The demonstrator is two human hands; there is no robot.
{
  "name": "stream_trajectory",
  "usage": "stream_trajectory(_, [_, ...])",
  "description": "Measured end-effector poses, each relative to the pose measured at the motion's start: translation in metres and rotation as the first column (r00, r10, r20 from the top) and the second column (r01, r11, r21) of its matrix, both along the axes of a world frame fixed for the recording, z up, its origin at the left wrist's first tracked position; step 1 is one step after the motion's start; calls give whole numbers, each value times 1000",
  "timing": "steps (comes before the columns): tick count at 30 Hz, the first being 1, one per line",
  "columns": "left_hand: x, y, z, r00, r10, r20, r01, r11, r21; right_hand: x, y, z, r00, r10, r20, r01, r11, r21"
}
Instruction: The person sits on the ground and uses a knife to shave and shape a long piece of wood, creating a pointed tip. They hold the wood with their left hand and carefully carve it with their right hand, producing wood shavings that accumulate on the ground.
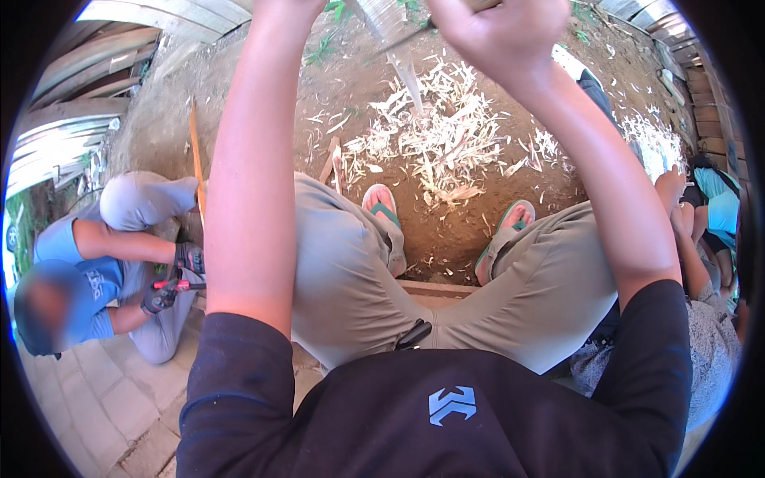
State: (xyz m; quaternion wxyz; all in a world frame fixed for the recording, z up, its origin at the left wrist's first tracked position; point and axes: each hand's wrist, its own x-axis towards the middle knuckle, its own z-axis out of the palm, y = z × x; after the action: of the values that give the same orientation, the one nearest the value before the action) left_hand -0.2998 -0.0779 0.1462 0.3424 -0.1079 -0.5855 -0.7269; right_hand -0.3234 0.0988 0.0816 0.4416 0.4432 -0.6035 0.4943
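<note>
My right hand (510, 36) is closed at the top of the view around the handle of a knife. The knife's thin dark blade (409, 38) points left and slightly down, across a pale, motion-blurred strip of wood (381, 24). This strip slants down from the upper edge, its narrow end over a heap of shavings (446, 135). My left forearm (259, 159) reaches straight up; the upper edge cuts off my left hand (291, 6), so its fingers are hidden. Between my knees, my feet in green-strapped sandals (382, 203) rest on the dirt.
At the left crouches a gloved person (96, 275) holding a red-handled tool (182, 284), with an upright wooden strip (196, 151) nearby. Other people (705, 319) sit close on my right. Wooden slat walls (88, 64) bound the dirt ground; paving (103, 390) lies lower left.
</note>
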Motion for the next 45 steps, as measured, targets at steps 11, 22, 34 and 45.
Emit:
stream_trajectory(11, [-1, 16, 3, 1000, 8, -6, -8, 1000, 3, -6, -2, -21, 987, 79, 140, -103, 980, 170])
stream_trajectory(22, [-7, 4, 1, 1000, -8, -11, 7, 1000, -27, 1, 9, 30, 999, -47, -11, 47, 999, 16])
stream_trajectory(34, [-8, 7, 3, 999, -22, -39, 19, 997, -79, -11, 10, 29, 990, -88, -113, 85, 996, -33])
stream_trajectory(45, [3, 5, 5, 1000, -9, 21, 9, 1000, -24, -16, 9, 18, 998, -47, -30, 47, 999, -9])
